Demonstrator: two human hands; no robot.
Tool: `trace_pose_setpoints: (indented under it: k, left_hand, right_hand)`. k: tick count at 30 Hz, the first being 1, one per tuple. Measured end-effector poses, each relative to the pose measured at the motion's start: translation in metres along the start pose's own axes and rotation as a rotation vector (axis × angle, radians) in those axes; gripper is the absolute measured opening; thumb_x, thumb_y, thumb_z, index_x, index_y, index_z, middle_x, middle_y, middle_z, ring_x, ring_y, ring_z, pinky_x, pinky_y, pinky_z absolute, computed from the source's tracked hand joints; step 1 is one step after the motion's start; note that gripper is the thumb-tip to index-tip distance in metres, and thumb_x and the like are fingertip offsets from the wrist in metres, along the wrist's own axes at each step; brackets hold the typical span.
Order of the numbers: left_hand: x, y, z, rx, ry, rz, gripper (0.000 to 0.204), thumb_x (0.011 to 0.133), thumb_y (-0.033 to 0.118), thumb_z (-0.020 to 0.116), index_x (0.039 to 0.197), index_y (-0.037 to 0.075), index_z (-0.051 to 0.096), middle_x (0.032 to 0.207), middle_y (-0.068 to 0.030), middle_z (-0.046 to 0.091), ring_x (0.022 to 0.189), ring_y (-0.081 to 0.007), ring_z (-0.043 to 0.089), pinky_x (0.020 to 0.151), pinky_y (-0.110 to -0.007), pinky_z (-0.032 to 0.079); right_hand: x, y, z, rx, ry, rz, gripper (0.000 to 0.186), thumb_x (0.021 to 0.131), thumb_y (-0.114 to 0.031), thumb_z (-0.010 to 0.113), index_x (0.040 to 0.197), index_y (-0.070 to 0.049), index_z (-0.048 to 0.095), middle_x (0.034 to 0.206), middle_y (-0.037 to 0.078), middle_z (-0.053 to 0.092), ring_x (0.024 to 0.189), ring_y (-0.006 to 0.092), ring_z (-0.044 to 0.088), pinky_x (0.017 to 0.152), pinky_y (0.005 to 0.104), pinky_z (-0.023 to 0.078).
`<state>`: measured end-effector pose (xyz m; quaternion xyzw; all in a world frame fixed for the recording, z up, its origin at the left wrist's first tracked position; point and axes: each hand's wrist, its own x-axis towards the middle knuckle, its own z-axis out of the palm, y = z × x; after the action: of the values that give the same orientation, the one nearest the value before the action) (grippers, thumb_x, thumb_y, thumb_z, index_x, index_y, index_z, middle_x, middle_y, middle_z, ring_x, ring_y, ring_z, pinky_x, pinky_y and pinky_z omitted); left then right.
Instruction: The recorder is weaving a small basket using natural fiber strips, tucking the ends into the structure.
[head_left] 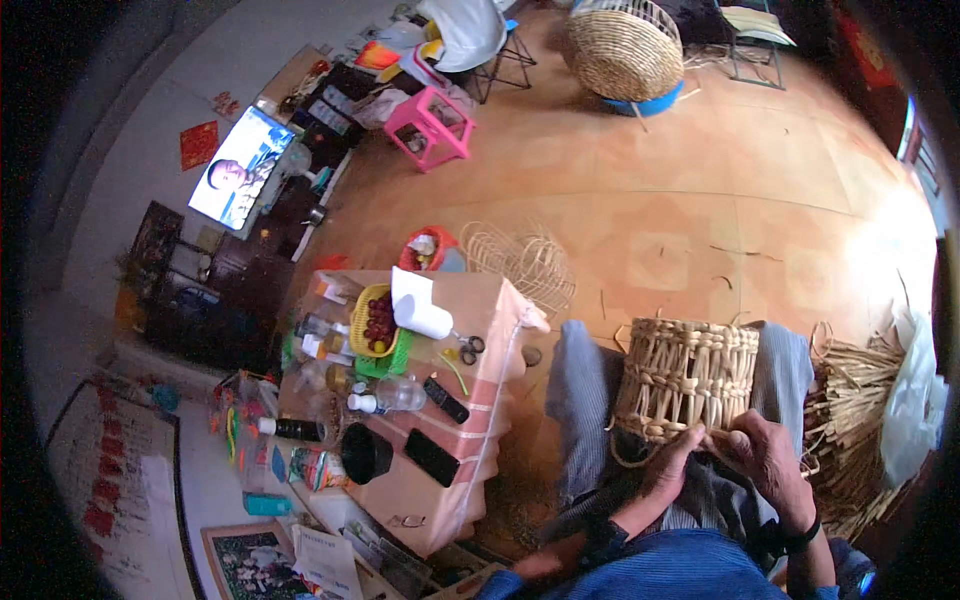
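Note:
A cylindrical woven straw basket (685,375) with open gaps in its sides rests between my knees in grey striped trousers. My left hand (672,458) is closed on the strand at the basket's near edge. Right beside it, my right hand (762,455) pinches the same near edge, fingers bent around the strand. A loose loop of straw hangs at the basket's lower left.
A cloth-covered table (470,315) at left holds bottles, fruit, scissors, a phone and a paper roll. Dried straw (850,400) lies at right. Beyond are a pink stool (430,125), a television (240,170), a large woven basket (625,55) and loose woven pieces (515,260).

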<state>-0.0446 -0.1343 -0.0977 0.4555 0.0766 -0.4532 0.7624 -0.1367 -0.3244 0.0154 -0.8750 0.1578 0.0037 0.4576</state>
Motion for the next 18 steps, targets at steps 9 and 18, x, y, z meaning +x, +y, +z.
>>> trace_pose_setpoints:
  k: [9, 18]
  left_hand:
    - [0.0, -0.011, 0.008, 0.047, 0.039, 0.161, 0.047, 0.109, 0.044, 0.067, 0.129, 0.002, 0.073, 0.121, -0.0036, 0.072, 0.114, -0.0156, 0.063, 0.106, -0.036, 0.048]
    - [0.01, -0.021, -0.017, 0.116, -0.045, 0.028, 0.042, 0.108, 0.039, 0.066, 0.129, 0.003, 0.073, 0.127, -0.0086, 0.073, 0.121, -0.0209, 0.064, 0.113, -0.038, 0.047]
  right_hand:
    - [-0.004, 0.004, 0.024, 0.136, 0.169, 0.011, 0.019, 0.093, -0.007, 0.082, 0.095, 0.0, 0.064, 0.079, 0.015, 0.063, 0.069, 0.033, 0.062, 0.065, 0.0423, 0.05]
    - [-0.007, 0.017, 0.034, -0.515, 0.24, -0.329, 0.031, 0.079, -0.019, 0.081, 0.104, -0.007, 0.066, 0.091, 0.011, 0.061, 0.091, 0.0355, 0.063, 0.076, 0.0484, 0.052]
